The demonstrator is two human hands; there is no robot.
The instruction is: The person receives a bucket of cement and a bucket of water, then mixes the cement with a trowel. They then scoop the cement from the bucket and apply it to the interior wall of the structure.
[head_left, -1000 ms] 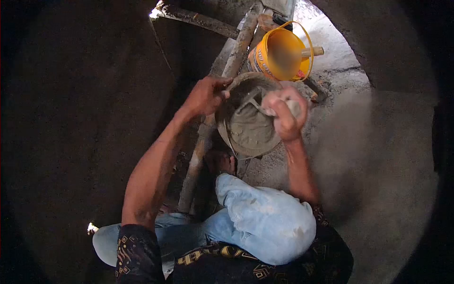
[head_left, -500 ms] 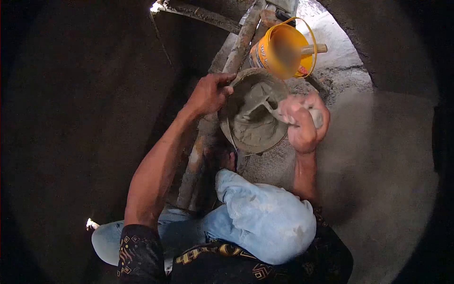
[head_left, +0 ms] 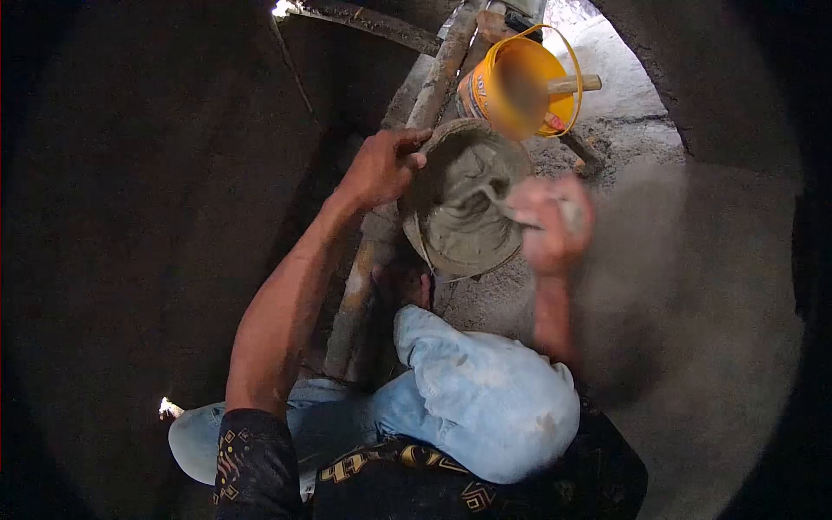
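Observation:
A round bucket (head_left: 419, 227) of wet grey mortar (head_left: 472, 238) stands in front of me, its mouth towards the camera. My left hand (head_left: 386, 167) grips its upper left rim, fingers bent over the edge. At the right side of the bucket my right hand (head_left: 555, 217), blurred by motion, is closed around the handle of a trowel (head_left: 497, 198). The trowel's blade is sunk in the mortar and mostly hidden, with swirled ridges around it.
A yellow bucket (head_left: 475, 94) with a wooden handle (head_left: 574, 84) sticking out stands beyond the mortar. A long pole (head_left: 359, 282) runs along the left of the mortar bucket. A curved wall edge rises at the right. My bent knee (head_left: 494, 399) is close below.
My right hand has shifted slightly left and the trowel has sunk deeper into the mortar, whose surface is now swirled. My left hand still grips the rim.

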